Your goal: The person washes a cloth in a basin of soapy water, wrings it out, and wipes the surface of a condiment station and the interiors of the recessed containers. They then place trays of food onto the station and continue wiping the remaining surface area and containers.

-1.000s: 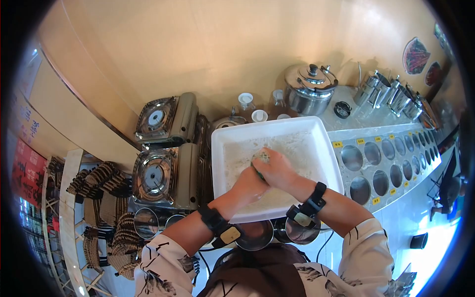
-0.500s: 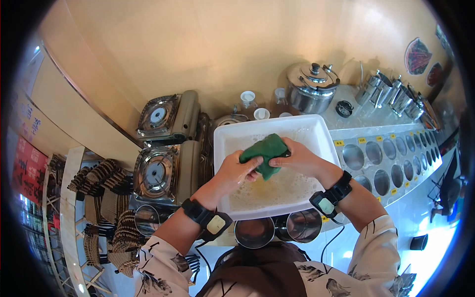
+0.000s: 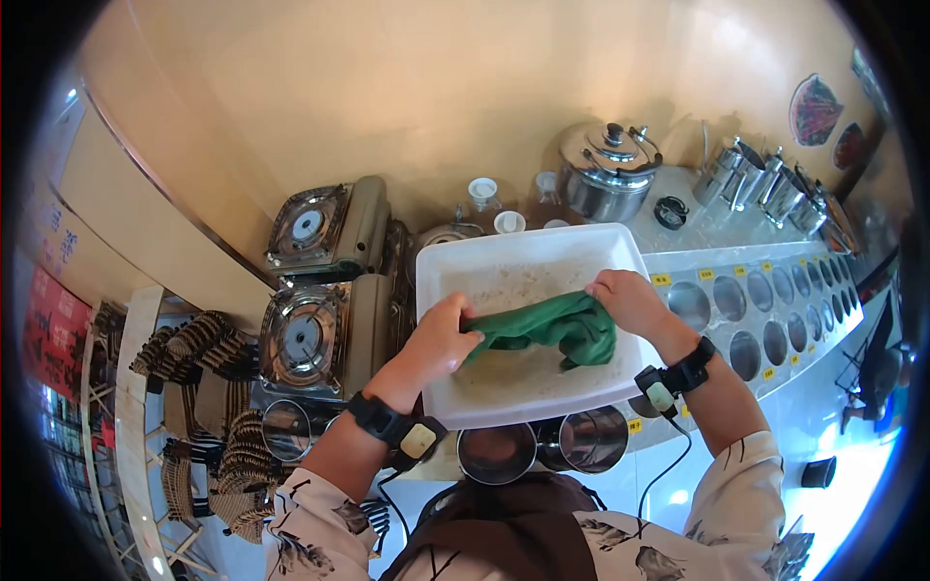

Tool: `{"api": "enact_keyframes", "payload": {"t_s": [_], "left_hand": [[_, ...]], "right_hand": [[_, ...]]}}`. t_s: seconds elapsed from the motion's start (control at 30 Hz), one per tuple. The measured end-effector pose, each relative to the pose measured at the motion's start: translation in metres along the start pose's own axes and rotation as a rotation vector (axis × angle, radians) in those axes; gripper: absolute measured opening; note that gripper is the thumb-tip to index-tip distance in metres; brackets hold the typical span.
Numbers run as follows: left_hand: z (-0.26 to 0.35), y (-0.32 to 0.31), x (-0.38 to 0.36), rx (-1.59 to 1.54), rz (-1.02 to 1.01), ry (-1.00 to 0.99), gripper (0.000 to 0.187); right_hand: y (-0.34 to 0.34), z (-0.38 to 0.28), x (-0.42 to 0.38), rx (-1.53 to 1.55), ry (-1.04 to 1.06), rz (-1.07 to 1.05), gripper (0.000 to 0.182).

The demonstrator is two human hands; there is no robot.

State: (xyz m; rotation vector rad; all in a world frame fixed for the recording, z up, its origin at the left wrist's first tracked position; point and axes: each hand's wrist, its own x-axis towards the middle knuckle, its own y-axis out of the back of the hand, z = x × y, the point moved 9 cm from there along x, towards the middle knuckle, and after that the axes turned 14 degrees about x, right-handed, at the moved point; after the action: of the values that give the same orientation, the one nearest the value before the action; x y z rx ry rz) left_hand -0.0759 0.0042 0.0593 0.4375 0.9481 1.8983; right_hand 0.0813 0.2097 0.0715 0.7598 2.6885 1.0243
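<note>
A green cloth (image 3: 557,327) is stretched between my hands above the white tub (image 3: 436,392), its right part hanging in loose folds. My left hand (image 3: 441,341) pinches its left end near the tub's left side. At the tub's right side, my right hand (image 3: 632,308) grips the cloth's upper right edge. Cloudy water with some foam lies in the tub below.
Two portable gas stoves (image 3: 304,339) stand at the left, beside racks of woven items (image 3: 242,465). Behind the tub are a lidded steel pot (image 3: 608,184) and small jars. Metal canisters (image 3: 746,174) and a counter with round wells (image 3: 731,298) are at the right.
My hands have moved apart, the right one to the right. The bunched cloth is now spread out between them. Less foam shows on the water.
</note>
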Motion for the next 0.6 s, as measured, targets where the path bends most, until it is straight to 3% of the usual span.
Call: {"api": "enact_keyframes", "payload": {"t_s": [0.03, 0.1, 0.13, 0.17, 0.2, 0.23, 0.27, 0.3, 0.43, 0.53, 0.6], "left_hand": [[-0.001, -0.003, 0.001, -0.001, -0.001, -0.002, 0.022], [0.014, 0.023, -0.006, 0.299, 0.435, -0.127, 0.021], [0.015, 0.023, -0.005, 0.298, 0.437, -0.129, 0.021], [0.018, 0.020, -0.002, 0.319, 0.398, -0.167, 0.022], [0.021, 0.017, 0.000, 0.341, 0.358, -0.202, 0.023], [0.023, 0.016, 0.000, 0.343, 0.360, -0.199, 0.023], [0.024, -0.011, 0.005, 0.324, 0.073, -0.213, 0.026], [0.025, -0.039, 0.003, 0.300, -0.215, -0.226, 0.029], [0.022, -0.063, 0.007, 0.564, -0.123, -0.311, 0.036], [0.016, -0.069, 0.013, 0.647, -0.125, -0.308, 0.029], [0.005, -0.079, 0.015, 0.722, -0.262, -0.246, 0.022]], "right_hand": [[0.003, -0.001, -0.001, -0.156, -0.082, 0.007, 0.028], [0.003, 0.004, -0.004, -0.313, -0.164, 0.014, 0.026], [0.002, -0.007, -0.004, -0.396, 0.011, 0.116, 0.024], [0.002, -0.022, -0.008, -0.477, 0.189, 0.218, 0.024], [-0.001, -0.024, -0.011, -0.476, 0.193, 0.220, 0.024], [-0.021, -0.026, -0.012, -0.382, 0.209, 0.031, 0.024], [-0.040, -0.030, -0.016, -0.286, 0.222, -0.161, 0.023], [-0.054, -0.028, -0.019, -0.313, 0.085, -0.345, 0.025], [-0.084, -0.004, -0.029, -0.419, 0.037, -0.515, 0.032], [-0.103, 0.020, -0.028, -0.497, 0.053, -0.584, 0.032], [-0.114, 0.034, -0.032, -0.561, -0.063, -0.756, 0.025]]}}
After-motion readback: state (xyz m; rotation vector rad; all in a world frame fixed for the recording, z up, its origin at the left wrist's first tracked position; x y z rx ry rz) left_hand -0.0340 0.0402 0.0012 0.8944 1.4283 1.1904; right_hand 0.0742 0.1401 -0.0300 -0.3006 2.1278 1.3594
